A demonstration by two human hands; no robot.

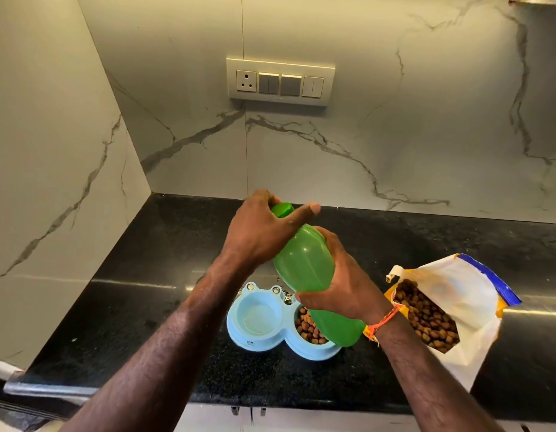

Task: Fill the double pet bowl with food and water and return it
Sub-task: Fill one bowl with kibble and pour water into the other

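1. Head view is showing the pale blue double pet bowl (264,333) sitting on the black worktop (145,291) near its front edge, left cup holding clear water, right cup holding brown kibble (307,328).
2. Bare worktop is stretching to the left and behind the bowl; an open kibble bag (451,313) is lying just to its right.
3. Right hand (342,285) is gripping a green bottle (304,266) tilted above the bowl, while left hand (264,232) is curling around its cap (282,209).

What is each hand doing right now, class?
Left hand: fingers gripping the cap of the green bottle.
Right hand: fingers curled round the green bottle's body, holding it.
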